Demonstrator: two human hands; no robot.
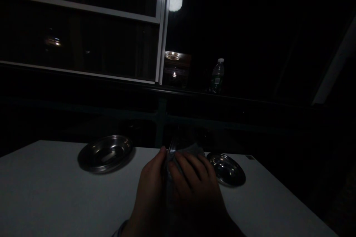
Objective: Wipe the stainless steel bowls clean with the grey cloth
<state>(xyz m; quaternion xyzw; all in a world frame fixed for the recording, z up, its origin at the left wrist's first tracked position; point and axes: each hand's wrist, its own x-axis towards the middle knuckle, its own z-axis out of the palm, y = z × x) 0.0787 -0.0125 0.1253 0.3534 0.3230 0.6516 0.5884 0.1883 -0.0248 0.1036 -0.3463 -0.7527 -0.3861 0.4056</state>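
Close together over the near middle of the table, both my hands work on a metal plate (173, 145) tilted up on edge. Only a curved slice of its shiny rim shows; the rest is hidden or lost in the dark. My left hand (151, 177) is closed on the plate's left side, thumb up. A greyish cloth (196, 149) lies under the fingers of my right hand (193, 177), which press it against the plate. To the left sits a stack of shallow metal plates (107, 153). Another metal plate (227, 169) rests just right of my right hand.
The white table (55, 192) ends at a far edge just beyond the plates. Behind it, a clear plastic bottle (218, 77) with a white cap stands on a dark ledge (189, 92). A white window frame (162, 29) rises at the back. The room is very dim.
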